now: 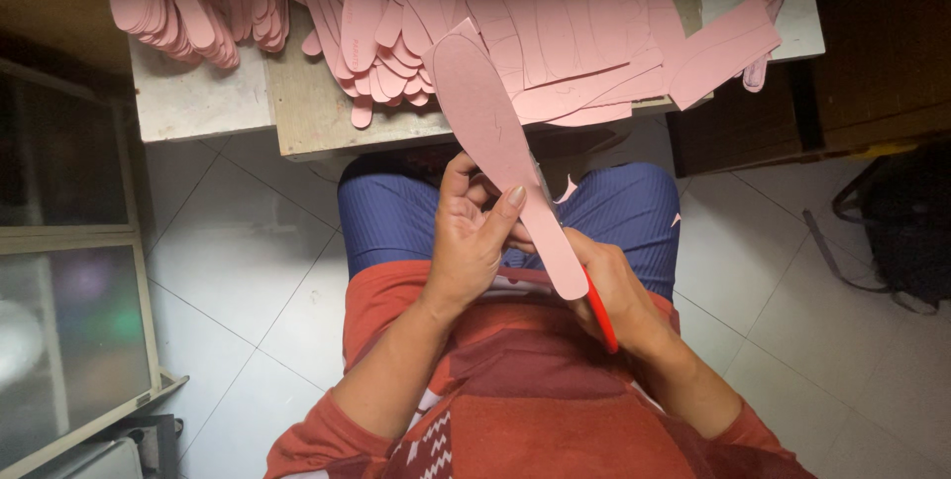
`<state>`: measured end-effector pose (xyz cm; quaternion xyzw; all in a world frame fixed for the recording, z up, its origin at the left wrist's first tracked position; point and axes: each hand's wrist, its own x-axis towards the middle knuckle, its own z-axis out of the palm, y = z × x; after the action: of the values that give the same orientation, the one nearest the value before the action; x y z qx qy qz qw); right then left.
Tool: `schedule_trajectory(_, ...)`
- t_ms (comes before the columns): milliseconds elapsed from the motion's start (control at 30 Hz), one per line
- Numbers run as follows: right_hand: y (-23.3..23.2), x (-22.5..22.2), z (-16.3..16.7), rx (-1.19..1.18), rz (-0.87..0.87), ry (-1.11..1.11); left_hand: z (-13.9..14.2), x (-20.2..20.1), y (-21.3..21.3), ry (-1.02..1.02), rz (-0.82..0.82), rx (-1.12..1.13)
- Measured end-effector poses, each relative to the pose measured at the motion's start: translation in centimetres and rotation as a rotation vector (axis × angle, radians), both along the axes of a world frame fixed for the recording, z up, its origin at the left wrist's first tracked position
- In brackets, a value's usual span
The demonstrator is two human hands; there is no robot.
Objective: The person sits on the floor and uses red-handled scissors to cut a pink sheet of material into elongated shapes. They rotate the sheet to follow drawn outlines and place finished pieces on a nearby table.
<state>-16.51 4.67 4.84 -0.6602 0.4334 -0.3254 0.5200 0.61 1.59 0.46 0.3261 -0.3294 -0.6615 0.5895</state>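
Two hands busy over a lap in blue shorts (396, 221), with one pink cutout (490, 132) between them as landmark.

Far left of cutout: glass-fronted cabinet (59, 271) on pale tiled floor (238, 271).

Up and left of cutout: counter (198, 107), with stacks of finished pink shapes (188, 3), long and round-ended, overlapping and hanging past the edge.

Just left of cutout, touching it: left hand (466, 241). Grip clenched on the narrow lower part, thumb across the top face, fingers curled beneath. Held tilted, wide rounded end up toward the counter, slim end down toward the body.

Above cutout: loose pile of pink sheets (584, 33) with drawn outlines, some already cut into, spread over the counter top.

Just right of cutout, under its lower end: right hand (619, 291). Grip grasping red-handled scissors (601, 319); handle clear to see, blades mostly hidden behind the cutout, so open or shut blades impossible to tell.

Right of cutout, on the shorts: small pink scraps (567, 189), trimmed slivers by the look of them.

Far right of cutout: dark bag (906, 231) with straps on the floor.

Judged from the lie of things: well along. Many shapes cut and stacked, this one nearly free with a clean outline along both long edges, seemingly only trimming at the slim end left. Against that, plenty of marked sheet uncut on the counter.
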Motion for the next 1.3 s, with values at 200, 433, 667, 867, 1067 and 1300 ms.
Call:
schedule_trajectory(200, 0.3, 0.2, -1.7, -0.134, -0.034, 0.09, -0.5, -0.3, 0.0, 0.058, 0.02, 0.025)
schedule_trajectory(433, 0.7, -0.9, -3.5, 0.074, -0.053, 0.282, -0.8, 1.7, -1.6, -0.175, 0.174, -0.189)
schedule_trajectory(667, -0.5, -0.9, -0.9, -0.061, 0.082, -0.018, 0.5, 0.3, -0.3, -0.044, 0.058, -0.02)
schedule_trajectory(867, -0.4, -0.2, 0.6, 0.007, 0.048, 0.029, 0.7, -0.2, 0.1, -0.013, 0.036, -0.032)
schedule_trajectory(1067, 0.3, 0.0, -0.9, 0.091, -0.09, 0.177, 0.6, -0.4, 0.0, -0.015, 0.078, -0.023)
schedule_trajectory(1300, 0.9, 0.2, -4.0, -0.047, -0.151, 0.211, 0.5, -0.8, -0.1, 0.018, 0.128, 0.038)
